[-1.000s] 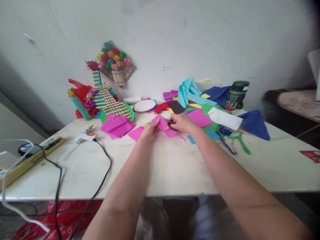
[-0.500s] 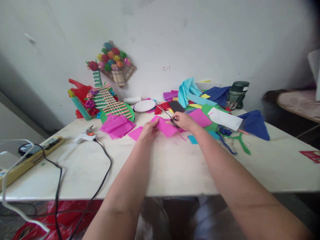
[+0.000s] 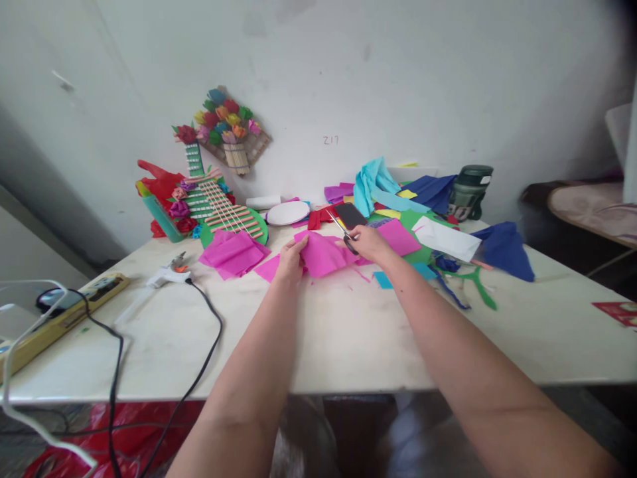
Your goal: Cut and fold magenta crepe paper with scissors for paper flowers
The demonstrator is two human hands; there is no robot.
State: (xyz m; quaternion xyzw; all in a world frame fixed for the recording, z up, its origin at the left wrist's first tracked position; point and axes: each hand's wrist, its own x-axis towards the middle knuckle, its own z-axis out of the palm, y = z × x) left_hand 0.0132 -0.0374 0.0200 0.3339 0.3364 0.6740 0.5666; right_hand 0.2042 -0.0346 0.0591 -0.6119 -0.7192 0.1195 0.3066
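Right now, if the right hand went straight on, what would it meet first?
Likely the red paper that the scissors in the right hand point toward; height's unclear, so they might pass over it.

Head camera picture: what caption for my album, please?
Left hand holds pink paper, right hand holds scissors, over a paper-strewn table.

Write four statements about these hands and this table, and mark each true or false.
1. The right hand holds scissors. True.
2. The left hand grips a blue sheet. False: it grips pink paper.
3. The yellow power strip lies toward the left end of the table. True.
4. The dark green bottle stands at the left end. False: it stands to the right, toward the back.
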